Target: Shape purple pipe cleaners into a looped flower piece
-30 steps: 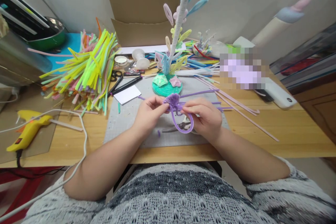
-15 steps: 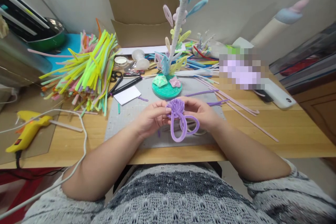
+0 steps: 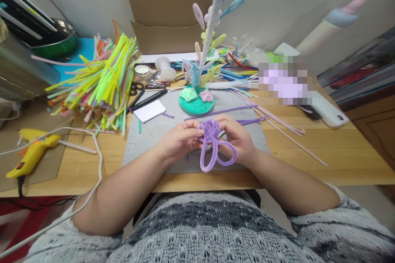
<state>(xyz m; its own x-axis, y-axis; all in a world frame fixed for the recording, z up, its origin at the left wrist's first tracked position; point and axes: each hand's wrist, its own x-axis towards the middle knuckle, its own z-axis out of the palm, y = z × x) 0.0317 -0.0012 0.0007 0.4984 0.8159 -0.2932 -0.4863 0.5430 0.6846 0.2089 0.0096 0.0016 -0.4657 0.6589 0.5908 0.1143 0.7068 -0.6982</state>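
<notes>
A purple pipe-cleaner piece (image 3: 211, 130), a ribbed round top with two long loops hanging below it, is held above the grey cutting mat (image 3: 138, 148). My left hand (image 3: 183, 139) pinches its left edge between thumb and fingers. On the other side my right hand (image 3: 236, 137) is closed on its right edge, the fingertips partly hidden behind it. Just beyond my hands stands a round teal base (image 3: 196, 104) with a white-wrapped stem (image 3: 212, 16), which carries pastel pipe-cleaner flowers and leaves. Loose purple pipe cleaners (image 3: 230, 111) lie behind my right hand.
At the left are a yellow glue gun (image 3: 32, 154) with its cord and a large bundle of pipe cleaners (image 3: 105, 78). Black pens (image 3: 149, 99), a white card (image 3: 149, 111) and scissors (image 3: 135, 88) lie at the mat's back left. Pink pipe cleaners (image 3: 277, 121) stretch across the right side.
The purple piece has shifted slightly down and right, its ribbed top turned more toward me and its loops swung a little. Both hands keep hold of it.
</notes>
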